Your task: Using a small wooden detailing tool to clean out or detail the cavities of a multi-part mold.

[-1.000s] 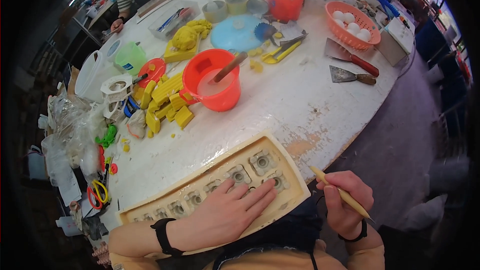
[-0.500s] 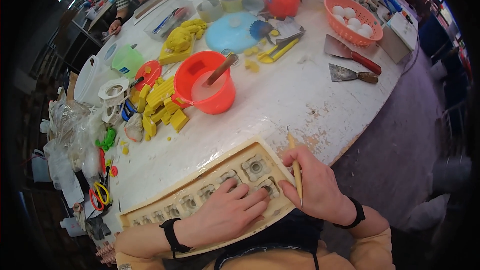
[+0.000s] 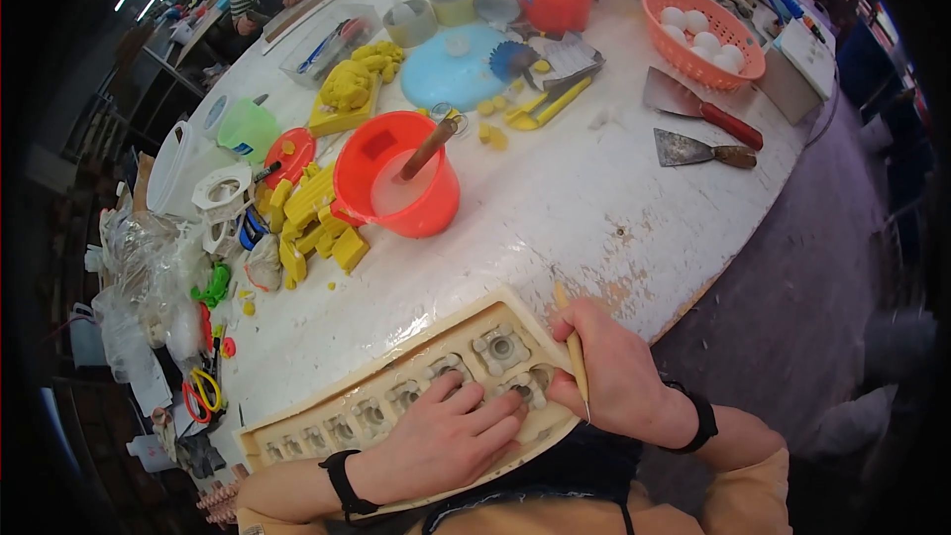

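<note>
Gripping a slender tan stick (image 3: 576,352), the right hand (image 3: 620,376) flanks the left hand (image 3: 448,438), spread on a long, bottom-centre cream tray (image 3: 539,425).

no legible text or numbers, blue label (image 3: 242,149) on green tub (image 3: 253,127), too small to read

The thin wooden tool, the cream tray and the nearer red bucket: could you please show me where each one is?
Thin wooden tool (image 3: 578,358): head view, on its shaft.
Cream tray (image 3: 416,345): head view, on its far rim.
Nearer red bucket (image 3: 433,202): head view, on its outer wall.
</note>
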The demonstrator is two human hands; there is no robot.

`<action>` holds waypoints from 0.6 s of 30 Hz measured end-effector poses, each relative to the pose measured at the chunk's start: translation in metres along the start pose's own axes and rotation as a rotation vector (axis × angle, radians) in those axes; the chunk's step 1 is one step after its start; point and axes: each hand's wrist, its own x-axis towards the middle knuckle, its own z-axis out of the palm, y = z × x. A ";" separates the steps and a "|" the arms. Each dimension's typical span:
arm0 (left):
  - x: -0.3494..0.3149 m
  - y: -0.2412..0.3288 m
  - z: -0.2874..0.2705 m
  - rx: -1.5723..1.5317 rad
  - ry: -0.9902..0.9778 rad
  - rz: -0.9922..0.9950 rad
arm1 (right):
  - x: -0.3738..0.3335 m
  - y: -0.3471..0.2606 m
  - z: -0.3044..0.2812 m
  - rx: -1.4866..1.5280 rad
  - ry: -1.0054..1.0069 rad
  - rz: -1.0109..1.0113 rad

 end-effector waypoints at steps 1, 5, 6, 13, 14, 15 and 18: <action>0.000 0.001 0.000 0.001 0.000 0.000 | -0.001 0.005 0.001 0.069 0.028 -0.002; 0.000 0.002 0.000 0.011 -0.002 -0.002 | 0.001 0.023 0.007 0.186 0.097 -0.049; 0.000 0.002 -0.001 0.006 -0.005 -0.006 | 0.004 0.024 0.006 0.167 0.113 -0.078; -0.001 0.000 0.003 -0.050 0.036 -0.023 | 0.004 0.017 -0.006 0.135 0.059 -0.090; -0.001 -0.001 0.003 -0.055 0.024 -0.022 | 0.003 0.011 -0.008 0.132 0.060 -0.090; -0.001 -0.001 0.002 -0.060 0.013 -0.021 | 0.002 0.005 -0.010 0.074 0.030 -0.078; -0.001 -0.001 0.004 -0.063 0.030 -0.007 | 0.001 -0.006 -0.013 -0.043 -0.048 -0.067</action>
